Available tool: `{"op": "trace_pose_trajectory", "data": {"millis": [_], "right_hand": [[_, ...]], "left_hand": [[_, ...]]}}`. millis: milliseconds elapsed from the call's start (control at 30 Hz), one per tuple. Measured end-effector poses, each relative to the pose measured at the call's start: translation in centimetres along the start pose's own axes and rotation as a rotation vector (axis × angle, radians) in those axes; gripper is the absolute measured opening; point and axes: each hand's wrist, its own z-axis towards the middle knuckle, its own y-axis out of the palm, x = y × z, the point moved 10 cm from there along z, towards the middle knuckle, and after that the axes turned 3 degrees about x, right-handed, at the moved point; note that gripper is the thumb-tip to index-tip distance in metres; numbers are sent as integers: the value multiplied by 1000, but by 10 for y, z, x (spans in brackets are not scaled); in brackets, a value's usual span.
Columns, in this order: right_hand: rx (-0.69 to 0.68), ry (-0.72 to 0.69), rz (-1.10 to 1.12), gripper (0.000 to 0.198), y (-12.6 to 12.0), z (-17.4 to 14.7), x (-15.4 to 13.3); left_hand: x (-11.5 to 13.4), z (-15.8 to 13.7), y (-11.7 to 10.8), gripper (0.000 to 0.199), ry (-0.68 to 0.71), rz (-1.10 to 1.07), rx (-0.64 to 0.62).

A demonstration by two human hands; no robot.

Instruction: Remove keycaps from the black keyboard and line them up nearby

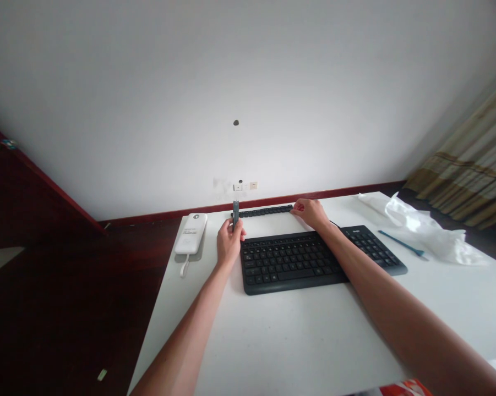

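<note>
A black keyboard (291,264) lies on the white table, its number pad to the right. Behind it, a row of small black keycaps (268,211) runs along the table's back edge. My left hand (230,242) is closed around a slim dark grey strip-like object (235,213), held upright at the keyboard's left end; its exact kind is unclear. My right hand (309,213) reaches over the keyboard, with thumb and fingers pinched at the right end of the keycap row. Whatever sits between those fingertips is hidden.
A white power bank (191,234) with a short strap lies at the table's left edge. To the right are a blue slim tool (402,243) and crumpled white plastic wrapping (427,228). A red-and-white item (404,388) shows at the near edge. The wall (248,99) rises behind the table.
</note>
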Motion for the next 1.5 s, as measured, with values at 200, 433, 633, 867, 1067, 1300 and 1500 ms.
{"op": "trace_pose_trajectory", "data": {"millis": [200, 433, 633, 867, 1067, 1300, 1500], "right_hand": [[1, 10, -6, 13, 1, 1, 0], [34, 22, 7, 13, 1, 1, 5], [15, -46, 0, 21, 5, 1, -4], [16, -58, -30, 23, 12, 5, -6], [-4, -45, -51, 23, 17, 6, -6], [-19, -31, -65, 24, 18, 7, -8], [-30, -12, -101, 23, 16, 6, -9]], "left_hand": [[-2, 1, 0, 41, -1, 4, 1], [-2, 1, 1, 41, 2, 5, -2], [-3, 2, 0, 42, -3, 5, 6], [-4, 1, 3, 40, -7, 0, -3], [-4, -1, 4, 40, 0, 33, -7], [-6, -2, 5, 40, 9, 106, 12], [-7, -2, 4, 39, 3, 130, 12]]}}
